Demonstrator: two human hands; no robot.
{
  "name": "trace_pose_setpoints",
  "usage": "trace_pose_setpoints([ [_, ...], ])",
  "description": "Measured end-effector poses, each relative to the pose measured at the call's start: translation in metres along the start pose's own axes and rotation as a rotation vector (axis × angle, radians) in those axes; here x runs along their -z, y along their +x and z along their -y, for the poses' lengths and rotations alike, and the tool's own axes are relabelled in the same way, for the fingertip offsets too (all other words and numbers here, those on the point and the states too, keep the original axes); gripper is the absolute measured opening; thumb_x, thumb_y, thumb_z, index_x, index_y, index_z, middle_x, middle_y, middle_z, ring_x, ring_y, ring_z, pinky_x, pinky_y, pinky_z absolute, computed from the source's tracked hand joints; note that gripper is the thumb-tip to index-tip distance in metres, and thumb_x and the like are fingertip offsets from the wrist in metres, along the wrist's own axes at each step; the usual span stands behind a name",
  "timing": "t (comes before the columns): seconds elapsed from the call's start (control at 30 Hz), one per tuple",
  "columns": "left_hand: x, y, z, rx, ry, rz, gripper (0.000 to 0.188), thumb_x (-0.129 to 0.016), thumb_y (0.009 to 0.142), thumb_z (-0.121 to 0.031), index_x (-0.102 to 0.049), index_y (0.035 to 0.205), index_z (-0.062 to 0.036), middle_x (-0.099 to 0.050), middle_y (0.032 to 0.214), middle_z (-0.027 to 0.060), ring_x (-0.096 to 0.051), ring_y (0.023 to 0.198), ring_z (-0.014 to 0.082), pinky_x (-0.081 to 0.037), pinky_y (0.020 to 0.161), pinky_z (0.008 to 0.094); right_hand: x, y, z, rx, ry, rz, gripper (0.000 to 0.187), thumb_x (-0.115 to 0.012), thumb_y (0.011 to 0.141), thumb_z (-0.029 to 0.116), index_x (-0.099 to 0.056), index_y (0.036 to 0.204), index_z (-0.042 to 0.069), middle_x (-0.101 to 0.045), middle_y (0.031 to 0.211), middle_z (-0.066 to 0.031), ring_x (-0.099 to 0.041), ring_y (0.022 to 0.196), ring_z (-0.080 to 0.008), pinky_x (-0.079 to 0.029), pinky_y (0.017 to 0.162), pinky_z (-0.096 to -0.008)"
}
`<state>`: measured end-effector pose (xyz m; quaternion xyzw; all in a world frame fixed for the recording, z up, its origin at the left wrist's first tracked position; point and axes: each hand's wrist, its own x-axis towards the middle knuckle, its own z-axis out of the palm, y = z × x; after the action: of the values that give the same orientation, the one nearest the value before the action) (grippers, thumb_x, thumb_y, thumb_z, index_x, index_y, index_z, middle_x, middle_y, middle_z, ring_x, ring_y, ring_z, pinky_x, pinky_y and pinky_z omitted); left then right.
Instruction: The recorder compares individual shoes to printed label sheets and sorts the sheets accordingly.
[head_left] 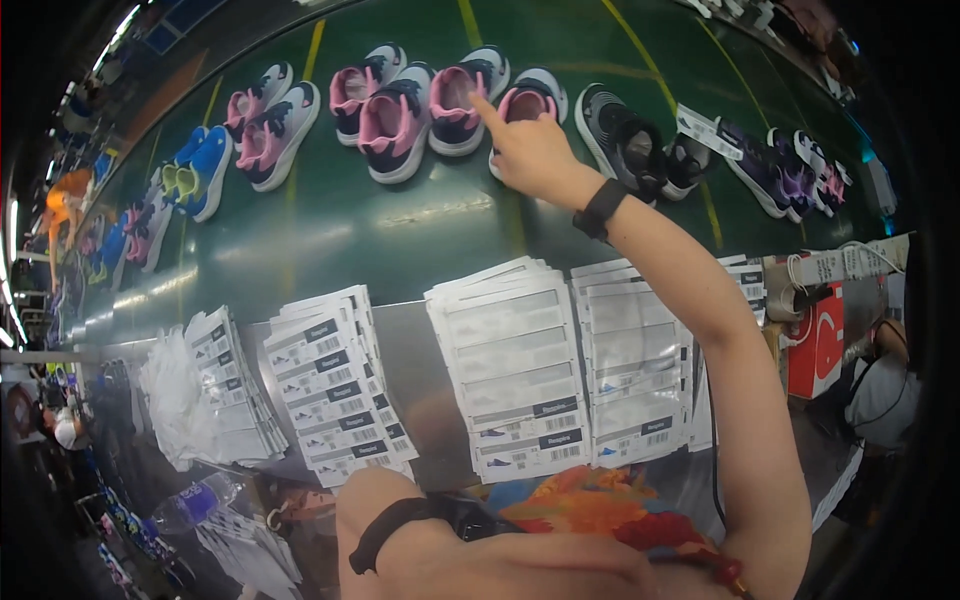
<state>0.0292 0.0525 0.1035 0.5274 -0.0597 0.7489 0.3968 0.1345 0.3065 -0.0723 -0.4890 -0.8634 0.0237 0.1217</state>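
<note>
My right hand (535,158), with a black watch on its wrist, reaches over a row of shoes on a green conveyor belt (400,245). Its index finger is stretched out to the pink collar of a navy, white and pink sneaker (464,105). The rest of the hand covers the heel of a matching sneaker (535,92); its other fingers are partly hidden. To the left stands another matching pair, the nearer sneaker (397,125) in front. Low in the picture, my bent left hand (375,492) is by a black wristband, close to stacked label sheets; its fingers do not show.
Stacks of printed label sheets (335,385) and further sheets (510,370) lie along the belt's near edge. Black sneakers (625,140) stand right, blue ones (200,175) left. A red box (815,345) is at right, a plastic bottle (197,503) at lower left.
</note>
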Motion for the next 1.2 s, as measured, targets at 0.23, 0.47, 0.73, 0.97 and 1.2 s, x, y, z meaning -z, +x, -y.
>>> trace_pose_setpoints([
  [0.23,0.02,0.013,-0.047,0.501,-0.103,-0.101,0.039,-0.065,0.09,-0.023,-0.052,0.126,-0.0295,-0.058,0.105,0.0098,-0.056,0.098,0.028,-0.051,0.068,0.0388,-0.019,0.047,-0.022,-0.047,0.18,0.138,0.047,-0.065,0.075,0.023,-0.055,0.117,0.005,-0.067,0.1,-0.0203,-0.064,0.094,-0.0371,-0.05,0.081,-0.0441],
  [0.47,0.113,-0.137,-0.049,1.321,1.248,0.008,0.08,-0.068,0.085,-0.019,-0.019,0.142,0.0084,-0.037,0.136,0.0256,-0.043,0.125,0.0331,-0.037,0.103,0.0404,0.045,-0.067,0.013,0.175,0.126,-0.109,0.059,-0.072,0.077,0.031,-0.052,0.124,0.003,-0.059,0.109,-0.0211,-0.057,0.103,-0.0364,-0.045,0.09,-0.0431],
  [0.73,0.113,-0.174,-0.024,1.58,0.582,-0.354,0.067,-0.068,0.085,-0.025,-0.036,0.134,0.0073,-0.056,0.117,0.0219,-0.061,0.101,0.0222,-0.051,0.08,0.0316,0.11,-0.223,0.064,-0.079,0.663,0.427,0.047,-0.073,0.079,0.025,-0.059,0.116,-0.001,-0.063,0.108,-0.0196,-0.061,0.099,-0.0344,-0.048,0.085,-0.0389],
  [0.97,0.092,-0.155,-0.009,1.295,0.61,-0.278,0.039,-0.067,0.084,-0.007,-0.05,0.118,0.0012,-0.061,0.105,0.0079,-0.058,0.095,0.0134,-0.049,0.083,0.0285,0.121,-0.313,0.082,-0.502,0.88,-0.188,0.034,-0.068,0.079,0.004,-0.061,0.112,-0.001,-0.069,0.095,-0.0118,-0.066,0.085,-0.0193,-0.05,0.076,-0.0293],
  [1.2,0.02,-0.086,-0.006,0.974,0.465,-0.373,0.054,-0.057,0.083,-0.004,-0.037,0.133,0.0026,-0.056,0.119,0.0172,-0.059,0.102,0.0226,-0.047,0.089,0.0331,0.097,-0.381,0.091,-0.495,1.791,-0.298,0.083,-0.08,0.077,0.022,-0.033,0.143,0.003,-0.046,0.139,-0.0146,-0.041,0.13,-0.0232,-0.039,0.103,-0.0365],
])
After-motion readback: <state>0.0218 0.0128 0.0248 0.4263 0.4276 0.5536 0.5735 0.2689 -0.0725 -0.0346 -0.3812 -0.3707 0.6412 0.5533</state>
